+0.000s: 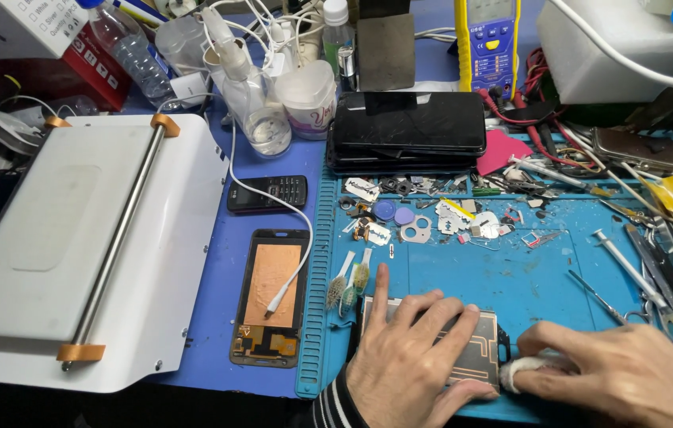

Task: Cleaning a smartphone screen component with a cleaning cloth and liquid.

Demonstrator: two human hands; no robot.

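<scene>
Pressing flat on a phone frame [475, 349], the left hand [407, 357] lies with fingers spread and extended, covering most of the part so that only its right portion with metal shielding shows. The frame rests on the blue work mat [510, 277] near the front edge. The right hand [629, 376], partly cut off by the picture border, pinches a white cloth wad [522, 370] against the frame's right end, fingers curled closed around it. Small loose parts [431, 218] beyond are hard to identify.

phone repair workshop | multimeter [488, 43] | tweezers [607, 305] | blue work mat [510, 277]
</scene>
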